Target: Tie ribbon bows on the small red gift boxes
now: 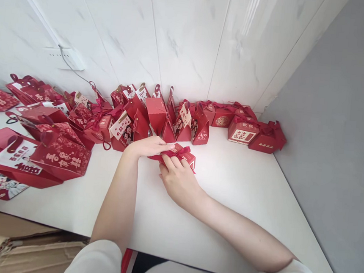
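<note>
A small red gift box with a red ribbon [182, 153] lies on the white table [235, 188] in front of me. My left hand [149, 145] rests flat across the top of the box, fingers stretched out and pressed on it. My right hand [178, 179] is at the near side of the box, fingers curled and pinching its ribbon or edge. Part of the box is hidden under both hands.
Many red gift boxes and bags [158, 115] stand along the tiled wall [184, 39]. Larger red paper bags [56, 153] lie at the left. A row of closed ribboned boxes [244, 131] sits at the back right. A grey partition [337, 146] borders the right. A cardboard box [25, 250] stands below the table's left edge.
</note>
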A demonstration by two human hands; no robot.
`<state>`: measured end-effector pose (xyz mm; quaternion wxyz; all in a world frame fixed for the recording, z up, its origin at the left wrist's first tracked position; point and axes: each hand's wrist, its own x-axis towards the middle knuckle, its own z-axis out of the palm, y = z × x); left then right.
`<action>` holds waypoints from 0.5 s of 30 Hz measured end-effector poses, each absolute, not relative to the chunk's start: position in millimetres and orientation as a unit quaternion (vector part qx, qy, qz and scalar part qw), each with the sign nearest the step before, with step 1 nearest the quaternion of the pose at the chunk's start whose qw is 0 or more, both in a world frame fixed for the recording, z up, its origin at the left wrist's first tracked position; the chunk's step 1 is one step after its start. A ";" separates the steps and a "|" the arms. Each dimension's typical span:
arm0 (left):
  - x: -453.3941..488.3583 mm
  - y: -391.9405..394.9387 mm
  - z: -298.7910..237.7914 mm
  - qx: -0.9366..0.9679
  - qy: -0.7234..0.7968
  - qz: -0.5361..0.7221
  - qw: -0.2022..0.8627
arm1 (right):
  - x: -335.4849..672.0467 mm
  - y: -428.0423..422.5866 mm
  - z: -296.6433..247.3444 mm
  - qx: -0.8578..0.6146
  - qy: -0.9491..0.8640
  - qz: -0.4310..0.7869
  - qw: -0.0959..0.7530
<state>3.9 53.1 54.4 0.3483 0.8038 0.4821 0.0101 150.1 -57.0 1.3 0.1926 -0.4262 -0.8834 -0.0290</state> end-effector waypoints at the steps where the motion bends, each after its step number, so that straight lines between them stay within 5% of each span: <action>1: 3.4 53.5 54.4 0.800 0.487 0.001 0.350 | 150.5 -56.8 1.0 -0.428 -0.883 -0.026 0.188; 15: 5.3 58.8 47.8 0.819 0.467 -0.024 0.331 | 189.8 -58.3 37.1 -0.346 -0.922 0.143 0.099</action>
